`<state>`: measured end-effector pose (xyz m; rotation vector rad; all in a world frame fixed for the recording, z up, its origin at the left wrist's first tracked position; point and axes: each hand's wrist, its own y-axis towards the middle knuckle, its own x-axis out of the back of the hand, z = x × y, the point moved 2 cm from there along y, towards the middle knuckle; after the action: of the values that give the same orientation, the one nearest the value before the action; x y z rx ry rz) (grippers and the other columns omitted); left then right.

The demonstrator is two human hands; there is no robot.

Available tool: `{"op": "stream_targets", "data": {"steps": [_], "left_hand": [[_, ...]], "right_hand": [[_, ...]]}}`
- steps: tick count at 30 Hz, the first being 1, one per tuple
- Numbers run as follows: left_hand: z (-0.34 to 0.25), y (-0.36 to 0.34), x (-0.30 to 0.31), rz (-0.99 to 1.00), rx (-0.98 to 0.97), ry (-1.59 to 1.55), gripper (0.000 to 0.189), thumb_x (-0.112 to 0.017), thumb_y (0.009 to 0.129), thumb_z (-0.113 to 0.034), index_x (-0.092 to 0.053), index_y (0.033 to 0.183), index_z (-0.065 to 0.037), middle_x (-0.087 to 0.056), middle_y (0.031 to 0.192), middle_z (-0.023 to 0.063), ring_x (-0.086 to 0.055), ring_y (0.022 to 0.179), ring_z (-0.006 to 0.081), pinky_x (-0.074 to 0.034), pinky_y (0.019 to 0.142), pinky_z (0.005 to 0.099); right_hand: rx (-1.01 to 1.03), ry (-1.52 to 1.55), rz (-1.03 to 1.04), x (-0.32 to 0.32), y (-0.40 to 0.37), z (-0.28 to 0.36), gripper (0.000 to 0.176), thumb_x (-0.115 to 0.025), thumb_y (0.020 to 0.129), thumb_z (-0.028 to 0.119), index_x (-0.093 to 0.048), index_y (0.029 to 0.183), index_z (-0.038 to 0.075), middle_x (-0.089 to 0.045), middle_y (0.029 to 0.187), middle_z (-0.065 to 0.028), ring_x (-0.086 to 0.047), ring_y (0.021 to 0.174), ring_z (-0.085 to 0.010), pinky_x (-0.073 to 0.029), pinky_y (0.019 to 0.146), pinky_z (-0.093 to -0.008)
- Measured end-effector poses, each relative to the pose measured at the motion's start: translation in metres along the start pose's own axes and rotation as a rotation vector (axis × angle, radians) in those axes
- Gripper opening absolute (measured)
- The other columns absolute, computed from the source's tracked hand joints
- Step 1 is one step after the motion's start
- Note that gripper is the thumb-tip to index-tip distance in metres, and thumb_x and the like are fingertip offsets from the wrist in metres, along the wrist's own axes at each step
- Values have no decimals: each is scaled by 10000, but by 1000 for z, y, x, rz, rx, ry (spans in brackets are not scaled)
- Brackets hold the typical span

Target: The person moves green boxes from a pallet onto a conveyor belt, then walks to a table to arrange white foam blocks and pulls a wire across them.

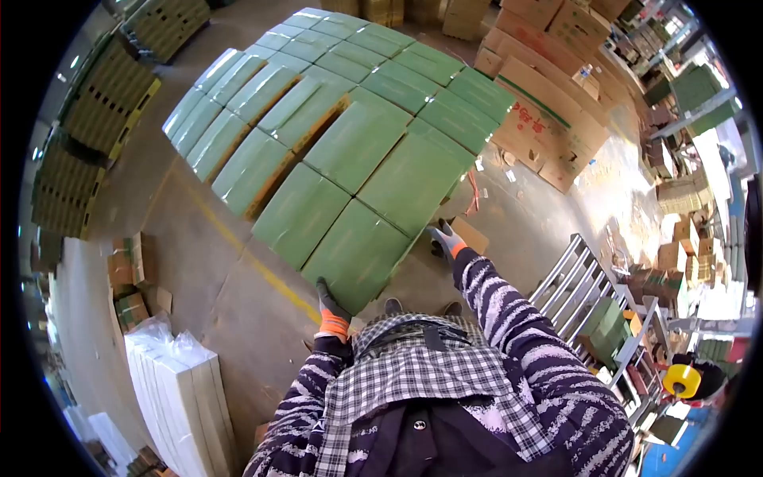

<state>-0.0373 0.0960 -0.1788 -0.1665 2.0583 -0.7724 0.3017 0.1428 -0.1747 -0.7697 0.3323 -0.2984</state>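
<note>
Red chars, cardbd box, illegible

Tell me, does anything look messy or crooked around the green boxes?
Yes: brown strips show between some green boxes, while other tops sit close together, so the rows look uneven. Scraps also litter the floor.

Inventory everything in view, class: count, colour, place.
green boxes: many, green, stacked centre
large cardboard boxes: several, brown, upper right
small cartons: several, brown, left
piled goods: several, brown, upper left
wrapped bundle: one, white, lower left
floor line: one, yellow, left
metal rack: one, silver, right
round object: one, yellow, lower right
small clutter: uncountable, mixed, right edge
checked apron: one, black and white, bottom
striped sleeves: two, dark and pale, bottom
left hand: one, grey glove, green boxes' near edge
right hand: one, grey glove, their right side
</note>
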Motion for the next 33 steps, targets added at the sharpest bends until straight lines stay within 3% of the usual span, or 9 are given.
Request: {"op": "stream_targets", "data": {"steps": [6, 9, 13, 20, 22, 26, 28, 30, 33], "left_hand": [[-5, -2, 23, -10, -11, 131, 731, -365, 879, -659, -406, 1368, -116, -425, 1387, 88, -425, 1234, 306, -358, 1026, 476], [-26, -10, 39, -152, -28, 291, 716, -388, 882, -634, -402, 1374, -114, -408, 1403, 86, -403, 1254, 300, -343, 1034, 472], [-78, -4, 51, -514, -158, 778, 698, -419, 886, -602, -397, 1382, -112, -386, 1424, 82, -374, 1281, 293, -323, 1046, 467], [-101, 56, -153, -1225, -583, 1750, 673, -473, 892, -545, -389, 1397, -107, -346, 1462, 76, -324, 1328, 281, -287, 1065, 458], [-59, 77, -231, -1072, -697, 1798, 668, -488, 894, -528, -386, 1401, -106, -335, 1472, 75, -310, 1342, 277, -277, 1071, 455], [60, 114, -346, -269, -865, 1816, 595, -550, 921, -320, -338, 1418, -72, -372, 1431, 79, -372, 1289, 252, -342, 1032, 346], [148, 129, -406, 455, -782, 1453, 540, -549, 919, -127, -339, 1407, -31, -376, 1425, 80, -387, 1275, 224, -328, 1045, 342], [220, 83, -462, 625, -600, 1452, 531, -531, 918, -80, -337, 1409, -31, -379, 1424, 86, -389, 1273, 213, -319, 1052, 340], [315, 141, -516, 932, -308, 1448, 522, -502, 919, -41, -333, 1412, -27, -400, 1405, 106, -420, 1239, 204, -318, 1050, 339]], "right_hand": [[-131, -223, -48, 116, -51, -74, 505, -537, 907, 383, -424, 1358, 187, -532, 1158, -18, -539, 996, -194, -465, 798, -351], [-80, 32, -23, 199, -65, -144, 454, -530, 925, 305, -426, 1344, 163, -546, 1139, -41, -563, 939, -182, -490, 732, -337], [-68, 167, -233, 239, -139, -119, 470, -552, 921, 283, -417, 1346, 134, -572, 1146, -51, -575, 901, -169, -492, 740, -311], [-58, 511, -325, 308, -158, -128, 450, -546, 930, 287, -443, 1331, 112, -593, 1133, -49, -595, 863, -157, -503, 728, -311], [93, 590, -362, 314, -157, -124, 462, -609, 891, 308, -510, 1294, 104, -634, 988, -41, -584, 799, -131, -474, 681, -253], [35, 674, -423, 322, -210, -97, 480, -640, 867, 352, -546, 1265, 102, -603, 979, -6, -568, 836, -108, -469, 679, -251], [66, 750, -471, 335, -211, -118, 510, -643, 857, 386, -534, 1279, 121, -594, 1029, -6, -565, 861, -101, -469, 689, -248], [112, 861, -456, 345, -248, -139, 475, -611, 881, 365, -525, 1293, 147, -590, 1040, 14, -569, 845, -97, -470, 693, -245], [155, 1015, -561, 340, -241, -141, 459, -585, 897, 359, -520, 1301, 154, -591, 1058, 15, -570, 840, -98, -474, 708, -245]]}}
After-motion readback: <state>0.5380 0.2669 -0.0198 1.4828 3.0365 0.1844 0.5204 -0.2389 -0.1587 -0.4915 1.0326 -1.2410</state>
